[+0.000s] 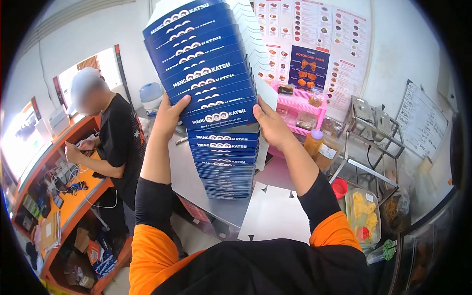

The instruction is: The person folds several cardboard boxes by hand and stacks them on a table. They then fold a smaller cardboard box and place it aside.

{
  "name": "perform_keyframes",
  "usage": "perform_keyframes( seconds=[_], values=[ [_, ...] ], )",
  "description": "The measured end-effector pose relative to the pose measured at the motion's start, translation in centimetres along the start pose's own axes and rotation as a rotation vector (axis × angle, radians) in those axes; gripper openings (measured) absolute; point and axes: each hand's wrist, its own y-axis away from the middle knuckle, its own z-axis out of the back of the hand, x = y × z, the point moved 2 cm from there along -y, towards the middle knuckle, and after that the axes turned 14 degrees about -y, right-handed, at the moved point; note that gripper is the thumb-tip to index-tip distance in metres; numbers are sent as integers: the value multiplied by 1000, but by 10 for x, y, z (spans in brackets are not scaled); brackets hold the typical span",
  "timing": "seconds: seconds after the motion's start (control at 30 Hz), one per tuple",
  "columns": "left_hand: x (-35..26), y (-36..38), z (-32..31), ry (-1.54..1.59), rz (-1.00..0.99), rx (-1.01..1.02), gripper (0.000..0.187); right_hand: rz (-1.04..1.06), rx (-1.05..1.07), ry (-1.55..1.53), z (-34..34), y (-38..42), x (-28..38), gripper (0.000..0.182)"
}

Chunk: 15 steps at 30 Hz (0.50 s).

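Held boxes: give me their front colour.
The boxes are dark blue, white-lettered; head view shows it best.

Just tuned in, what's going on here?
The person's left hand and right hand grip a leaning stack of blue Mang Katsu boxes from both sides, right above a second stack standing on the table. White sheets lie beside that lower stack. Off to the side, a co-worker in a white cap looks down at their own hands.

1 head cam, wide view, faces fwd & down, close over counter.
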Motion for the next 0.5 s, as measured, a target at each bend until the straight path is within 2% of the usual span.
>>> perform_keyframes(
  seconds=[0.13, 0.23, 0.37, 0.47, 0.5],
  values=[
    [8, -5, 11, -20, -14, 53, 57, 0, 119, 294, 0, 13, 6, 69],
    [9, -18, 14, -106, -159, 86, 61, 8, 167, 401, 2, 19, 2, 63],
    [2, -17, 12, -146, -206, 87, 55, 117, 89, 491, -7, 26, 16, 52],
    [10, -19, 14, -92, -227, 65, 66, 237, 10, 502, -12, 28, 13, 46],
    [13, -21, 15, -64, -251, 78, 64, 278, -16, 529, -13, 29, 10, 46]
  ],
)
